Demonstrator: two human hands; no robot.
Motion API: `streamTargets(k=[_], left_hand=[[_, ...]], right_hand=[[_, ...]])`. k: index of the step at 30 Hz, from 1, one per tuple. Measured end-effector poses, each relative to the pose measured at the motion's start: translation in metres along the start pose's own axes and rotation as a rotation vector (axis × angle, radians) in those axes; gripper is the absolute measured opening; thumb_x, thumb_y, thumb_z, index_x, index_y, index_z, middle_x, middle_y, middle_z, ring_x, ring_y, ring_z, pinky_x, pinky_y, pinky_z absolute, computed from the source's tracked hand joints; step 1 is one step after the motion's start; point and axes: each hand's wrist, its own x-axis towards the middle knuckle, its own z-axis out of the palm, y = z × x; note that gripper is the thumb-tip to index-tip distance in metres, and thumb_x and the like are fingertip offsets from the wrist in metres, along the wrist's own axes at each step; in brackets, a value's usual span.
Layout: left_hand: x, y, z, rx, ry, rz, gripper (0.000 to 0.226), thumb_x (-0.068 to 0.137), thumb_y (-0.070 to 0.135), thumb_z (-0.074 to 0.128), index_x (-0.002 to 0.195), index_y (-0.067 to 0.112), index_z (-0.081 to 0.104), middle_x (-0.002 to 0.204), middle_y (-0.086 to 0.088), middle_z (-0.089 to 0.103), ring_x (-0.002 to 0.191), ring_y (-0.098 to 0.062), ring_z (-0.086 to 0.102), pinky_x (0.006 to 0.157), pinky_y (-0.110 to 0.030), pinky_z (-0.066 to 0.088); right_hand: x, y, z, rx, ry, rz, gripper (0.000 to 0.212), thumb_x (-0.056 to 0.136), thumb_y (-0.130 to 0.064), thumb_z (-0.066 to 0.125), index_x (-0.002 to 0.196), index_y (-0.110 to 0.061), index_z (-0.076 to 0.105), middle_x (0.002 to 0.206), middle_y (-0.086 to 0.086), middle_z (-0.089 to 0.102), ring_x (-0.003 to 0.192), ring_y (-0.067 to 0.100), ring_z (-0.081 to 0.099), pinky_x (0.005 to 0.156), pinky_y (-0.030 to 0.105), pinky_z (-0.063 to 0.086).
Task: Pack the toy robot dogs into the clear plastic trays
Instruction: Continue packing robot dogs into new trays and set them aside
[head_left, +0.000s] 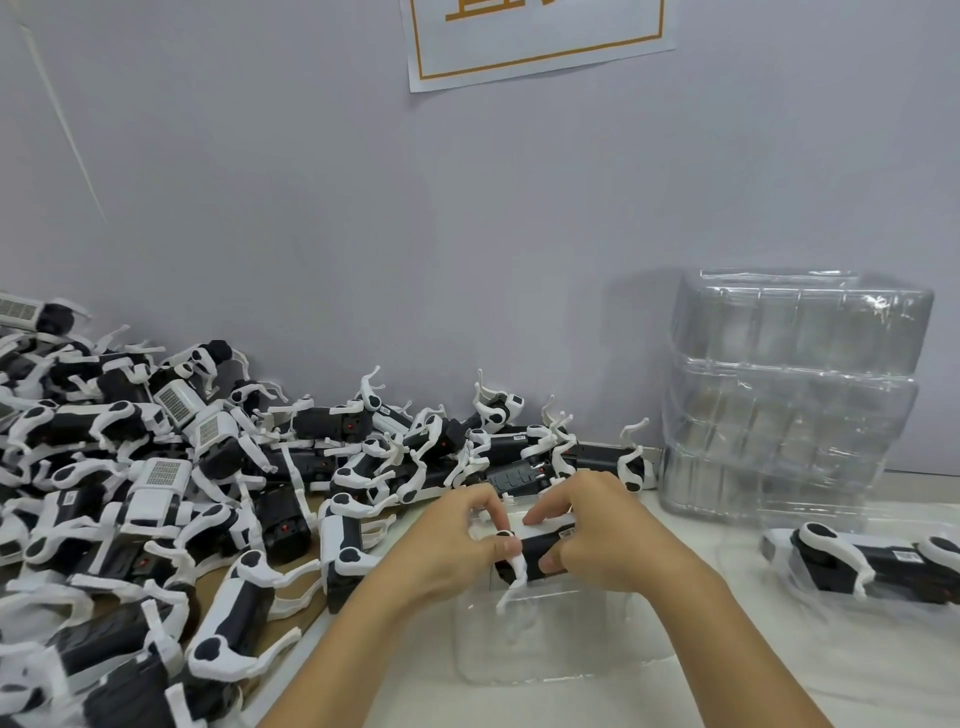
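While both hands hold it, the toy dog (530, 556) sits just above the near clear tray (535, 644), which lies on the bench (727, 675) straight in front of the person. The left hand (462, 540) pinches the dog's end, thumb and fingers curled by a white leg that hangs down toward the tray. The right hand (592, 530) wraps the dark body from above, its grip clenched on it.

The step in hand looks like seating this dog into the tray's pocket. The next move probably calls for folding the loose leg in and pressing the body down level so it settles.

Right of the tray lies a dog already packed (872, 566) in its own clear shell. Behind that, against the wall, stands a stack of empty trays (789, 395). Left of the tray spreads a big heap of unpacked dogs (156, 493).
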Motion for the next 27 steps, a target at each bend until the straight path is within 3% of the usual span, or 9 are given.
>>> streamTargets(k=[2,5,10,15,18,21,23,25,27], left_hand=[[0.000,0.003,0.002,0.029,0.002,-0.013,0.014,0.089,0.030,0.070,0.087,0.027,0.056,0.117,0.017,0.052,0.110,-0.002,0.045,0.085,-0.026,0.033],[0.000,0.008,0.008,0.022,-0.014,-0.043,0.011,0.091,0.035,0.061,0.093,0.028,0.053,0.122,0.014,0.049,0.109,-0.006,0.046,0.077,-0.025,0.037],[0.000,0.010,0.019,0.038,0.068,-0.037,0.008,0.091,0.034,0.059,0.094,0.029,0.053,0.118,0.009,0.049,0.113,-0.012,0.050,0.086,-0.028,0.042],[0.000,0.009,0.019,0.047,0.091,-0.051,0.005,0.092,0.029,0.054,0.089,0.027,0.051,0.113,0.009,0.049,0.108,-0.011,0.048,0.082,-0.028,0.039],[0.000,0.009,0.019,0.042,0.094,-0.056,0.006,0.093,0.028,0.053,0.089,0.024,0.052,0.114,0.009,0.049,0.108,-0.011,0.048,0.081,-0.027,0.037],[0.001,0.009,0.019,0.024,0.090,-0.059,0.006,0.093,0.027,0.053,0.090,0.023,0.052,0.113,0.010,0.048,0.107,-0.010,0.049,0.084,-0.028,0.044],[0.000,0.008,0.019,0.026,0.087,-0.057,0.006,0.093,0.027,0.053,0.089,0.023,0.052,0.113,0.010,0.048,0.108,-0.011,0.048,0.087,-0.030,0.045],[0.000,0.008,0.019,0.030,0.076,-0.047,0.007,0.093,0.028,0.053,0.088,0.025,0.051,0.112,0.011,0.048,0.106,-0.011,0.049,0.082,-0.028,0.044],[0.000,0.007,0.017,0.035,0.061,-0.036,0.009,0.093,0.031,0.054,0.087,0.027,0.048,0.111,0.011,0.047,0.101,-0.012,0.050,0.074,-0.025,0.041]], right_hand=[[0.000,0.000,0.000,-0.007,0.004,-0.004,0.044,0.070,-0.023,0.084,0.110,-0.035,0.071,0.122,-0.013,0.061,0.115,0.009,0.054,0.094,0.029,0.048],[0.001,0.000,0.000,-0.009,0.005,-0.008,0.043,0.071,-0.023,0.083,0.111,-0.035,0.071,0.121,-0.013,0.062,0.116,0.008,0.054,0.094,0.030,0.049],[0.002,0.000,-0.001,0.014,-0.025,-0.005,0.043,0.071,-0.024,0.083,0.110,-0.036,0.071,0.121,-0.011,0.062,0.112,0.009,0.058,0.092,0.032,0.052],[-0.003,0.001,-0.016,0.007,-0.029,-0.002,0.038,0.076,-0.024,0.083,0.104,-0.044,0.067,0.109,-0.014,0.057,0.098,0.002,0.053,0.076,0.017,0.045],[-0.012,0.007,-0.041,-0.062,-0.024,0.076,0.035,0.073,-0.039,0.083,0.100,-0.047,0.063,0.104,-0.016,0.053,0.096,0.003,0.051,0.091,0.027,0.044],[-0.021,0.012,-0.062,-0.088,-0.112,0.160,0.036,0.070,-0.051,0.082,0.098,-0.040,0.064,0.099,-0.016,0.057,0.089,0.002,0.057,0.074,0.021,0.046],[-0.022,0.009,-0.063,-0.112,-0.126,0.150,0.023,0.074,-0.047,0.080,0.089,-0.033,0.070,0.091,-0.012,0.067,0.079,0.003,0.062,0.062,0.018,0.046],[-0.020,0.005,-0.060,-0.138,-0.081,0.125,0.011,0.078,-0.036,0.075,0.076,-0.026,0.073,0.081,-0.005,0.073,0.073,0.011,0.066,0.061,0.023,0.053],[-0.018,0.003,-0.057,-0.130,-0.033,0.115,0.010,0.079,-0.030,0.074,0.076,-0.021,0.075,0.077,-0.002,0.074,0.075,0.015,0.069,0.069,0.029,0.058]])
